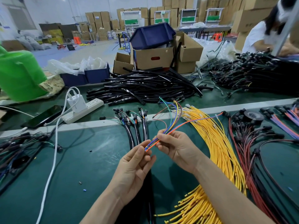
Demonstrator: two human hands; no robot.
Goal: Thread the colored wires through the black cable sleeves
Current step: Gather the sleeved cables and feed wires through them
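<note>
- A dark green work table (90, 159) spans the frame.
- A heap of glossy black cable sleeves (145, 88) lies at its far side, well apart from the hands.
- A fan of yellow wires (215, 143) lies just right of them.
- The right hand (178, 147) grips a bundle of thin coloured wires (166, 132) (blue, orange, yellow, green) above the table.
- The left hand (135, 164) pinches the bundle's near ends between thumb and fingertips.

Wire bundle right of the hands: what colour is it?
Yellow; the wire bundle shows best in head view.
</note>
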